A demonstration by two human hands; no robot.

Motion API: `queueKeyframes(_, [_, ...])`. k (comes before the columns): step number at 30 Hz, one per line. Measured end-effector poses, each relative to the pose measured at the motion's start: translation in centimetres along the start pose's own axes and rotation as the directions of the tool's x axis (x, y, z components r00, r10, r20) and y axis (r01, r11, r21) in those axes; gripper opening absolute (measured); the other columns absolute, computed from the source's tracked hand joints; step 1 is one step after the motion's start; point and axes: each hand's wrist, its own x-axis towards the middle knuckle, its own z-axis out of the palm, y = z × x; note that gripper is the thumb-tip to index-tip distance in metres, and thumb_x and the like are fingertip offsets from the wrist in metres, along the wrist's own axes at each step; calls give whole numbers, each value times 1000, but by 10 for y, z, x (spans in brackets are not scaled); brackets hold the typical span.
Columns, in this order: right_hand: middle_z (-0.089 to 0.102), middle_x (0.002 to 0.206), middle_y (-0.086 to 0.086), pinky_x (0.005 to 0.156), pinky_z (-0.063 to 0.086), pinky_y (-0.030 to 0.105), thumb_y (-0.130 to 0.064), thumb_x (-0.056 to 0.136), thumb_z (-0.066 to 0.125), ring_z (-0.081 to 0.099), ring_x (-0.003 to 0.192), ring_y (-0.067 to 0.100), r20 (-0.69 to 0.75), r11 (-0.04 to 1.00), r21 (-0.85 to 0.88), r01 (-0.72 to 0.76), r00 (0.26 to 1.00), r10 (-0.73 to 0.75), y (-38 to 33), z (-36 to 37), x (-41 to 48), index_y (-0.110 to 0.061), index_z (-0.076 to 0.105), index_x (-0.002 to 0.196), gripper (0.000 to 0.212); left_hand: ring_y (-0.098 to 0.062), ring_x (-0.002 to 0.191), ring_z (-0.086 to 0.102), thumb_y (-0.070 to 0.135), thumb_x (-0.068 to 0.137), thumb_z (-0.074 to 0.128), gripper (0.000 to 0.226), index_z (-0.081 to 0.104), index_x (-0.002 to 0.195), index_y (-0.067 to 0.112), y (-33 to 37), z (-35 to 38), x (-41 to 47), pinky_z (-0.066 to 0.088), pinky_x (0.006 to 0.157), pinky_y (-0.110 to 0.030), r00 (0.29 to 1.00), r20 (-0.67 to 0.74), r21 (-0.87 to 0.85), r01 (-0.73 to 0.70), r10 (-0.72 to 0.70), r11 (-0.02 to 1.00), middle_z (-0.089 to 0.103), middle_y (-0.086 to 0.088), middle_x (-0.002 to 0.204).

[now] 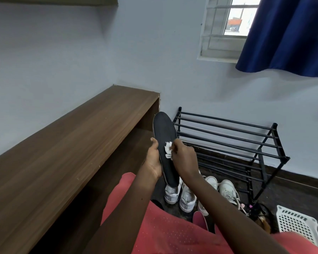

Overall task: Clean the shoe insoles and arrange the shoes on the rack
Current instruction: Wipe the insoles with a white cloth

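Both forearms reach forward from the bottom of the frame over a lap in red fabric, and the hands meet around a dark insole (164, 143) held up in the air, its toe end pointing up toward the corner where the wooden bench (72, 143) meets the wall. The left hand (153, 160) cups the insole's left edge, palm turned inward, fingers wrapped behind it and the thumb tip raised at the rim. The right hand (184, 159) comes in from the other side, wrist bent, its fingers curled and pinching a scrap of white tissue (168, 150) against the insole's dark face about midway along. The insole's heel end hangs just above a row of white sneakers (188, 196) on the dark floor. Behind them stands the black metal rack (228, 136), its bars bare. A white perforated basket (297, 224) sits at lower right, near a maroon insole (200, 219) beside the knee
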Motion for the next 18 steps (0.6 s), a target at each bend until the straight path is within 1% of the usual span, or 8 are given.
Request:
queueKeyframes(2, [63,66,16,51,33,34,8,79,48,57,62,37,8,999,27,27,1000,-27,-3,1,-7,-7,55,79,16,-27,89,59,65,92,23,76,62,105,1,2,-1,1,45,79,-34,1000,-10,-20,-11,11,1000,62,-17,103])
queueKeyframes(4, [64,65,13,50,39,35,9,76,50,59,60,34,27,997,63,53,998,-55,-8,1,-23,-9,55,75,19,-30,93,59,67,91,25,78,57,117,0,6,-4,4,46,84,-39,999,-28,-77,-29,26,997,60,-21,114])
queueKeyframes(7, [64,63,9,50,29,30,7,78,53,57,58,28,30,993,79,90,995,-92,-14,-2,-44,-9,55,72,17,-31,93,62,67,92,25,79,48,131,2,10,-5,5,50,77,-41,998,-41,-126,-51,46,991,56,-23,127])
queueKeyframes(9, [64,63,9,50,32,31,8,78,53,58,58,29,16,993,86,84,996,-86,-13,-3,-43,-9,56,73,17,-33,96,62,65,92,26,78,48,132,2,8,-3,4,51,80,-42,998,-33,-104,-52,48,993,54,-23,131])
queueKeyframes(12, [63,62,15,50,35,34,6,77,54,58,59,37,-25,995,87,55,998,-53,-10,-5,-23,-7,55,72,14,-29,94,64,61,94,28,71,59,118,1,0,0,1,51,85,-38,999,11,-22,-48,48,999,62,-20,115])
queueKeyframes(15, [60,61,19,50,32,35,2,79,54,57,58,37,-54,995,56,77,996,-74,-9,-11,3,-8,52,72,13,-22,80,69,54,96,31,65,74,87,6,-12,5,-3,56,68,-29,996,82,22,-26,24,999,69,-13,89])
queueKeyframes(16, [59,62,19,50,31,34,1,80,53,56,59,36,-61,996,42,73,996,-70,-8,-14,12,-8,51,74,12,-22,80,71,53,96,31,64,75,86,8,-17,7,-4,56,65,-28,994,106,33,-13,10,999,71,-13,88])
queueKeyframes(18, [59,65,19,51,30,33,3,81,49,54,62,35,-65,999,16,32,997,-30,-5,-19,30,-9,49,76,12,-23,87,70,53,97,29,61,71,99,9,-24,11,-8,55,72,-32,990,136,63,13,-22,998,72,-14,95])
